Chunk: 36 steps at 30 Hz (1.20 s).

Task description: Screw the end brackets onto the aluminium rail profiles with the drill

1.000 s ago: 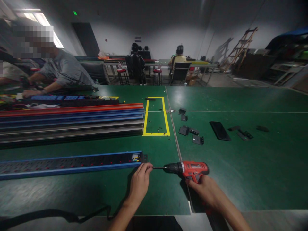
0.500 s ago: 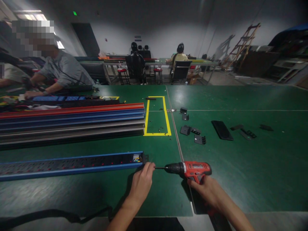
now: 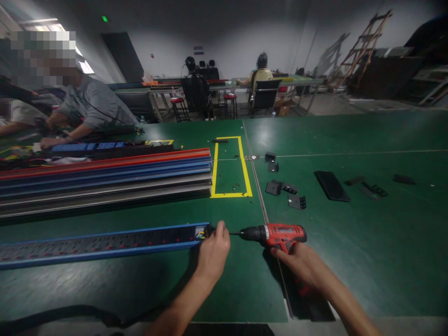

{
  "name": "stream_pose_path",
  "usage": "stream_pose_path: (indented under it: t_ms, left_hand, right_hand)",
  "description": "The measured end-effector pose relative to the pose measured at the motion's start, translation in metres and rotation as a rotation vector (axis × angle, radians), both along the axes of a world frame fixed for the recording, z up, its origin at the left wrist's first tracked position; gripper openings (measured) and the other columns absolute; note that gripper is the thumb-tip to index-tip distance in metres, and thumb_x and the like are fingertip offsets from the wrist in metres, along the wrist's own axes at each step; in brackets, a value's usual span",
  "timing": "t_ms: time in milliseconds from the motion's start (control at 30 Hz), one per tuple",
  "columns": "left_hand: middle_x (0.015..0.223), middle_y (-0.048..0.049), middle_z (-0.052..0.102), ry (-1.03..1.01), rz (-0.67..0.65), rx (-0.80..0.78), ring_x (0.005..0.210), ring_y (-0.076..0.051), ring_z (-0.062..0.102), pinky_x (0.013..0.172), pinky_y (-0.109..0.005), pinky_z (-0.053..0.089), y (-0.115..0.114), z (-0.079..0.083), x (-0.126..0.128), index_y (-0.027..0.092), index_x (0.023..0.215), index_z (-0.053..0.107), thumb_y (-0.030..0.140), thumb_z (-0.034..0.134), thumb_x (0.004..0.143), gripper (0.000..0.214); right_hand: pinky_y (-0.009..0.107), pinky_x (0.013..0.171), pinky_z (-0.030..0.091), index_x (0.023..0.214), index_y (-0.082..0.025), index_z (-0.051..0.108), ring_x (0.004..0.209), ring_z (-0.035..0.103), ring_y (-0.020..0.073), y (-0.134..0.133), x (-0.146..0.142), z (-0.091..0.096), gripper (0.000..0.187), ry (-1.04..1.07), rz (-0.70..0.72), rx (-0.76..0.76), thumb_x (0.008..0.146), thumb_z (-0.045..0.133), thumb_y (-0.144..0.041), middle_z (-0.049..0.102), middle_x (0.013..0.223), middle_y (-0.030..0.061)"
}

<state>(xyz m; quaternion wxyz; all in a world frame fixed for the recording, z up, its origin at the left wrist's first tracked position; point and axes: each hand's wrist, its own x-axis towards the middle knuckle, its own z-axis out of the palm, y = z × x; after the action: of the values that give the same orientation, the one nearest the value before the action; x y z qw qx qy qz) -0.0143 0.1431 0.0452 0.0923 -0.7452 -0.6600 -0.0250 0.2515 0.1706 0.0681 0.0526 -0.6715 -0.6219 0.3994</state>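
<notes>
My right hand point(image 3: 303, 261) grips a red and black cordless drill point(image 3: 285, 234) by its handle, the long thin bit point(image 3: 235, 233) aimed left. My left hand point(image 3: 215, 249) is closed at the bit's tip, beside the right end of a long blue-edged power strip point(image 3: 147, 240). Whatever its fingers pinch is hidden. A dark end piece point(image 3: 210, 229) shows partly behind those fingers. Coloured wires point(image 3: 201, 234) are visible in the strip's open end. The strip lies flat on the green table point(image 3: 245, 284).
Stacked long profiles point(image 3: 140, 179) lie beyond the strip, next to a yellow tape rectangle point(image 3: 247, 172). Several black brackets point(image 3: 297, 201) and a flat black slab point(image 3: 332, 185) are on the right. A person in a grey shirt point(image 3: 93, 100) works at far left.
My left hand has turned and its fingers have curled in more at the strip's end. The drill stays in my right hand, slightly higher in view. The camera has tilted a little.
</notes>
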Motion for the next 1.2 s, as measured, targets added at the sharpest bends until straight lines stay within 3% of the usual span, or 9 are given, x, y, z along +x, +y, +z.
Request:
stream_pose_path:
  t_ms: [267, 433, 700, 833, 1000, 1200]
  left_hand:
    - [0.108, -0.012, 0.066, 0.08, 0.097, 0.061, 0.077, -0.018, 0.067, 0.062, -0.028, 0.054, 0.012, -0.008, 0.012, 0.012, 0.111, 0.073, -0.002, 0.053, 0.09, 0.033]
    - [0.096, -0.01, 0.066, 0.05, 0.091, 0.137, 0.086, -0.024, 0.061, 0.075, -0.039, 0.049, 0.011, -0.014, 0.011, 0.013, 0.11, 0.074, 0.001, 0.056, 0.092, 0.028]
    - [0.102, -0.0081, 0.07, -0.139, 0.307, 0.256, 0.105, -0.029, 0.061, 0.092, -0.048, 0.036, 0.002, -0.022, 0.001, 0.026, 0.114, 0.075, 0.004, 0.062, 0.093, 0.032]
    - [0.099, -0.0071, 0.07, -0.109, 0.324, 0.268, 0.102, -0.027, 0.061, 0.092, -0.048, 0.034, 0.001, -0.025, -0.004, 0.027, 0.111, 0.075, 0.007, 0.062, 0.093, 0.03]
    - [0.097, -0.0076, 0.069, -0.163, 0.31, 0.29, 0.102, -0.027, 0.061, 0.091, -0.048, 0.032, -0.003, -0.034, -0.011, 0.028, 0.113, 0.075, 0.01, 0.058, 0.098, 0.029]
    - [0.092, -0.0064, 0.067, -0.092, 0.298, 0.314, 0.097, -0.026, 0.059, 0.093, -0.049, 0.03, -0.005, -0.038, -0.012, 0.03, 0.114, 0.075, 0.01, 0.054, 0.1, 0.032]
  right_hand:
    - [0.032, 0.056, 0.038, 0.064, -0.024, 0.055, 0.056, 0.055, 0.0194, 0.018, -0.002, -0.001, 0.047, -0.06, 0.012, -0.035, 0.087, 0.054, -0.064, 0.064, 0.062, 0.0049]
    - [0.033, 0.059, 0.042, 0.068, -0.024, 0.057, 0.06, 0.058, 0.0215, 0.026, -0.007, 0.004, 0.045, -0.085, 0.05, -0.039, 0.088, 0.051, -0.064, 0.065, 0.065, 0.0058]
    - [0.035, 0.062, 0.044, 0.071, -0.022, 0.065, 0.061, 0.061, 0.023, 0.031, -0.018, -0.004, 0.047, -0.031, 0.073, -0.024, 0.086, 0.056, -0.066, 0.07, 0.067, 0.0071]
    - [0.035, 0.064, 0.045, 0.078, -0.021, 0.069, 0.067, 0.065, 0.0253, 0.031, -0.023, -0.004, 0.048, -0.038, 0.054, -0.052, 0.087, 0.056, -0.066, 0.073, 0.073, 0.0087]
    - [0.034, 0.066, 0.044, 0.074, -0.023, 0.066, 0.067, 0.064, 0.0237, 0.032, -0.028, 0.002, 0.045, -0.053, 0.08, -0.049, 0.09, 0.054, -0.063, 0.071, 0.072, 0.0079]
    - [0.034, 0.062, 0.041, 0.071, -0.022, 0.065, 0.063, 0.062, 0.0228, 0.029, -0.028, 0.002, 0.044, -0.054, 0.036, -0.051, 0.089, 0.058, -0.063, 0.071, 0.07, 0.0087]
